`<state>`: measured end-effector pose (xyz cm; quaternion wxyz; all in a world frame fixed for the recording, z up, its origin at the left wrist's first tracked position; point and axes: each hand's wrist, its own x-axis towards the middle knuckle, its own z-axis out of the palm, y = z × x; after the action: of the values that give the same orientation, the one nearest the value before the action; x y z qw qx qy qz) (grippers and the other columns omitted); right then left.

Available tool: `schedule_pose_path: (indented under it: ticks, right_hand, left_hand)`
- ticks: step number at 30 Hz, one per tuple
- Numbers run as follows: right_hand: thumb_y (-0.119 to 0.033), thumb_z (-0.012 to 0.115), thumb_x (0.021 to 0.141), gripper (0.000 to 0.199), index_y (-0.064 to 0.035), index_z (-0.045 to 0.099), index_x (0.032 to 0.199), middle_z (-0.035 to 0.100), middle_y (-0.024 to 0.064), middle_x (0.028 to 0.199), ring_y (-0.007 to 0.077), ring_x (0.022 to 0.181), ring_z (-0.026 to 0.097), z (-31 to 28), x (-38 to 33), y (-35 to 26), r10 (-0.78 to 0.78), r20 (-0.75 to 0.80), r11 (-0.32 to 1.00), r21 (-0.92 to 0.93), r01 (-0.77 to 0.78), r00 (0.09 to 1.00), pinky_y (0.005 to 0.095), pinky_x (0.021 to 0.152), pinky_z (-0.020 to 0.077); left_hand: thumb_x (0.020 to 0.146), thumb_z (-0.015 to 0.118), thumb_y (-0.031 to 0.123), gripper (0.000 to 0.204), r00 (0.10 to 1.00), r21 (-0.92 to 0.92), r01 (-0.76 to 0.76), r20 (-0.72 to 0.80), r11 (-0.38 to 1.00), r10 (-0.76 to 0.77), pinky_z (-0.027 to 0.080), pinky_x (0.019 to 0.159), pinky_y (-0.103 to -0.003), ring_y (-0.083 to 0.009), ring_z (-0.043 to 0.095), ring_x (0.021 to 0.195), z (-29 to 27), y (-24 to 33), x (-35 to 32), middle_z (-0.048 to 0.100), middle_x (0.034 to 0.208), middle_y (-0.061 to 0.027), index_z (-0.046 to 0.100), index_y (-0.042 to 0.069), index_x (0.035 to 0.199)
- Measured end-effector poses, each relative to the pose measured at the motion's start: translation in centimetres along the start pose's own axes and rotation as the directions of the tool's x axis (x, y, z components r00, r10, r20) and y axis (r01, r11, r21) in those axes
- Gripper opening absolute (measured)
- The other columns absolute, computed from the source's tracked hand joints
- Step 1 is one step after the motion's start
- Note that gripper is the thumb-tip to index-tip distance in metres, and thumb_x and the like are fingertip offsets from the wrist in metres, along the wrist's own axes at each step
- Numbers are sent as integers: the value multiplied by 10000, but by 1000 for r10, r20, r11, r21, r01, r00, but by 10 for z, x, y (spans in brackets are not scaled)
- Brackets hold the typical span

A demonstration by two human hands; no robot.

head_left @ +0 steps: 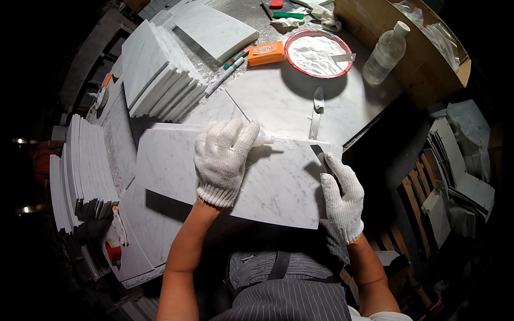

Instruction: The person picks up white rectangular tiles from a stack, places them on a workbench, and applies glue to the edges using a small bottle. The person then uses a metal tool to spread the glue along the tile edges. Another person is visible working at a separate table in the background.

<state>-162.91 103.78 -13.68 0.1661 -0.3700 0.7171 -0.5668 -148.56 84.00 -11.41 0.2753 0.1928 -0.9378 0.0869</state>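
Observation:
A white-gloved left hand, my left hand (225,152), is closed round a small white squeeze bottle (263,140). The bottle's narrow nozzle points right, just above the far edge of a grey-veined white marble slab (278,192). My right hand (344,198), also gloved, is at the slab's right corner. Between its fingertips and the far edge runs a thin dark metal blade (317,152), which the fingers seem to pinch; the glove partly hides the grip. Just beyond the edge lies a flat metal spatula (315,125) with a white lump at its far end.
A red-rimmed bowl of white powder (316,53), a clear bottle (385,53) and an orange box (266,53) stand farther back. Stacked marble slabs (155,75) are at left, a cardboard box (423,85) at right. The table's right edge drops into darkness.

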Motion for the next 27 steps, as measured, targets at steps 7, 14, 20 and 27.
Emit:
schedule_pose_path:
  ticks: [7,14,20,27]
  right_hand:
    - [-102,608,916,352,54,591,1231,656,158,946,212,849,645,0,0,0,6,3,1000,0,-6,1000,321,785,515]
    - [-104,604,919,352,52,590,1234,658,161,961,215,872,650,0,0,0,0,4,1000,-14,0,1000,322,800,516]
    - [-107,604,920,352,49,590,1235,658,161,960,214,873,649,0,0,0,2,1,1000,-6,-2,1000,328,804,515]
    - [-110,604,922,350,48,592,1234,658,159,959,212,866,646,-1,0,-1,2,5,1000,-9,-2,1000,327,794,514]
  left_hand:
    - [761,746,336,409,1000,41,-6,12,999,6,430,913,-418,-264,570,1050,0,0,-1,627,1105,-57,682,150,1120]
    - [720,758,360,462,1000,47,1,7,999,-1,421,955,-441,-251,556,1061,2,0,-3,599,1118,-41,670,166,1130]
    - [700,763,364,488,1000,83,-21,12,996,21,420,978,-457,-250,546,1066,1,1,-3,580,1129,-35,664,174,1139]
    - [712,752,358,480,999,122,-50,-1,991,51,418,987,-459,-250,543,1073,1,-2,-3,579,1135,-36,664,175,1147]
